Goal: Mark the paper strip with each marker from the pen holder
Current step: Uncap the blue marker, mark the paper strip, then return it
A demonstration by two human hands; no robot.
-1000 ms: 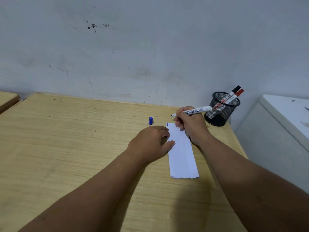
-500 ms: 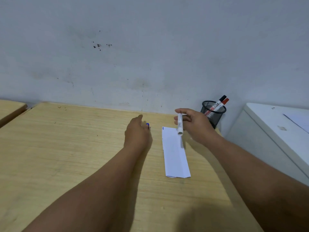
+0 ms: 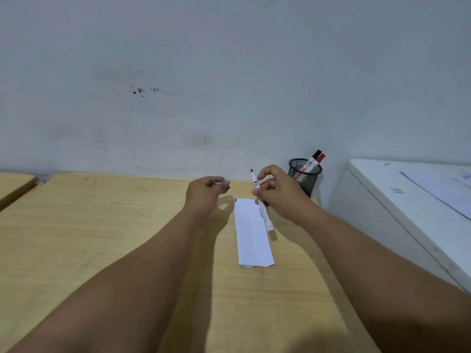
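A white paper strip (image 3: 252, 233) lies lengthwise on the wooden table (image 3: 76, 238), with a small blue mark at its far left corner. My right hand (image 3: 277, 192) holds an uncapped white marker (image 3: 261, 205) above the strip's far end, tip pointing up and away. My left hand (image 3: 206, 192) hovers just left of the strip, pinching the blue cap (image 3: 225, 184) between its fingertips. A black mesh pen holder (image 3: 304, 177) stands at the table's far right corner with a black-capped marker (image 3: 314, 157) and a red-capped marker (image 3: 319, 159) in it.
A grey wall rises right behind the table. A white cabinet (image 3: 407, 212) with a sheet of paper on top stands to the right, past the table edge. A second wooden table (image 3: 12, 184) sits at the far left.
My left hand left the strip, reached to the blue cap on the table and picked it up. My right hand turned the marker from pointing left to tip-up.
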